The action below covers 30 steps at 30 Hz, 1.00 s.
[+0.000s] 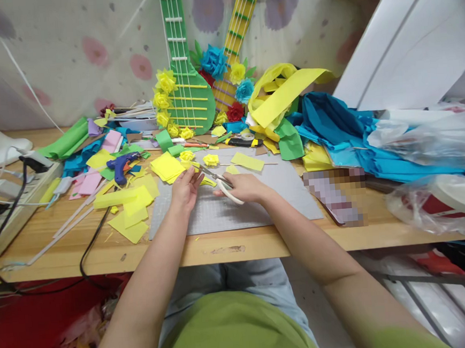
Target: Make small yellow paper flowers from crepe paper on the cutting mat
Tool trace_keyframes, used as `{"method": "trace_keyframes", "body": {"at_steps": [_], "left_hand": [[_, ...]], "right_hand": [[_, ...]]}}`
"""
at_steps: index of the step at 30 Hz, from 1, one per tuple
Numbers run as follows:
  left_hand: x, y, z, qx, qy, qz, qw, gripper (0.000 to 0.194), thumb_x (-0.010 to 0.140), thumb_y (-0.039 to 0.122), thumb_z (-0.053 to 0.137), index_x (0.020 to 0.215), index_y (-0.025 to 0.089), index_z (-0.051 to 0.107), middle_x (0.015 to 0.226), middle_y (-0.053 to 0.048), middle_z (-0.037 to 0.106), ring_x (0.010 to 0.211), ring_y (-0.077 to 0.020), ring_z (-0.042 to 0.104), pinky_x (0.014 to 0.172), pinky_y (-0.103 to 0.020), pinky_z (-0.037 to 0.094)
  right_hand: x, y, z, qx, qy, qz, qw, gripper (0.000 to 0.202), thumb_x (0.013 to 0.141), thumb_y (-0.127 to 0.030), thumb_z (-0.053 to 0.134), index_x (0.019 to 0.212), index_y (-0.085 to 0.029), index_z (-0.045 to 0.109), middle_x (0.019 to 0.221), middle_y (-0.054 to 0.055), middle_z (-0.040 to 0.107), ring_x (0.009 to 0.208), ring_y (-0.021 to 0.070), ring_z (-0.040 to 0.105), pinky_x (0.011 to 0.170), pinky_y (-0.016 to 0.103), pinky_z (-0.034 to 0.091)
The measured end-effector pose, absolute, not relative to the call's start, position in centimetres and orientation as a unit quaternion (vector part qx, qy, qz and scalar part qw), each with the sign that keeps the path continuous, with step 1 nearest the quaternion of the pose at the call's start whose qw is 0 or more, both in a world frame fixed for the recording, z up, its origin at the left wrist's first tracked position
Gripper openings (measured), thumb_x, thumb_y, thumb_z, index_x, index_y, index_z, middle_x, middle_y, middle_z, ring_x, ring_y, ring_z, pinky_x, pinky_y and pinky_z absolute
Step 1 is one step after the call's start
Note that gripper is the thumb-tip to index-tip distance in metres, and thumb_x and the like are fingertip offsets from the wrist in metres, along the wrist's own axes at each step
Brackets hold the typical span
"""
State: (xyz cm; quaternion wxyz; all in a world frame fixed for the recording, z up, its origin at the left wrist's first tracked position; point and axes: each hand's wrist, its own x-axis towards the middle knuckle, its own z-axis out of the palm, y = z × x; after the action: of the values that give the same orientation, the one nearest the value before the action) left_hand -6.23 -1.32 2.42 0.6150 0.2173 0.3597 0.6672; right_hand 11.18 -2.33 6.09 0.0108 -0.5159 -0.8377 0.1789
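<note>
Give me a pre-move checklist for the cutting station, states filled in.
1. Scissors held in right hand: ok.
2. Left hand well away from the blades: not ok, tips are close to its fingertips.
3. Left hand's grip secure: cannot tell, detail too small.
4. Grey mat beneath the scissors: ok.
5. Blue glue gun apart from both hands: ok.
6. Glue gun cold: cannot tell.

scissors [219, 181]: metal blades [208, 171], smooth plastic handles [229, 194] | square stack [167, 168]: matt paper | tabletop [257, 238]: smooth wood | bag [431, 139]: glossy plastic
</note>
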Motion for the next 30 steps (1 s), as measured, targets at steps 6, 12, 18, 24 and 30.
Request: {"method": "trace_keyframes", "body": {"at_steps": [6,12,18,24,30], "left_hand": [[-5.8,-1.5,2.4,0.231,0.354,0.657,0.624,0.013,0.063,0.017,0.07,0.071,0.014,0.061,0.068,0.002,0.064,0.066,-0.0076,0.06,0.075,-0.024,0.049],[-5.7,-1.6,2.3,0.241,0.365,0.649,0.623,0.012,0.062,0.018,0.069,0.07,0.016,0.061,0.069,0.002,0.064,0.07,-0.0084,0.061,0.078,-0.025,0.048],[-5.8,-1.6,2.4,0.247,0.37,0.645,0.621,0.011,0.062,0.019,0.069,0.07,0.016,0.062,0.071,0.001,0.065,0.072,-0.0093,0.061,0.08,-0.026,0.048],[-5.9,-1.7,2.5,0.26,0.377,0.639,0.618,0.016,0.057,0.02,0.072,0.068,0.014,0.061,0.068,0.0,0.064,0.069,-0.0101,0.061,0.077,-0.028,0.049],[-6.1,-1.7,2.2,0.288,0.382,0.625,0.617,0.02,0.055,0.02,0.074,0.069,0.013,0.062,0.07,-0.002,0.065,0.069,-0.0108,0.062,0.073,-0.027,0.05]], "right_hand": [[10.9,-2.4,5.8,-0.524,-0.836,0.162,0.027,0.061,0.072,-0.074,0.029,0.097,-0.023,0.051,0.088,0.006,0.064,0.075,0.0201,0.057,0.059,0.025,0.032],[10.7,-2.3,5.7,-0.536,-0.829,0.153,0.051,0.058,0.073,-0.072,0.032,0.093,-0.022,0.054,0.084,0.006,0.064,0.074,0.0199,0.057,0.058,0.025,0.031],[10.9,-2.4,5.8,-0.534,-0.827,0.163,0.07,0.056,0.073,-0.071,0.035,0.088,-0.021,0.056,0.081,0.005,0.064,0.072,0.0178,0.055,0.056,0.024,0.029],[11.5,-2.3,5.8,-0.524,-0.828,0.182,0.086,0.052,0.072,-0.069,0.039,0.082,-0.022,0.057,0.076,0.002,0.062,0.066,0.0144,0.051,0.055,0.023,0.027],[12.5,-2.2,5.5,-0.518,-0.826,0.198,0.099,0.048,0.071,-0.066,0.044,0.076,-0.02,0.056,0.071,0.0,0.059,0.061,0.0119,0.046,0.053,0.022,0.026]]}}
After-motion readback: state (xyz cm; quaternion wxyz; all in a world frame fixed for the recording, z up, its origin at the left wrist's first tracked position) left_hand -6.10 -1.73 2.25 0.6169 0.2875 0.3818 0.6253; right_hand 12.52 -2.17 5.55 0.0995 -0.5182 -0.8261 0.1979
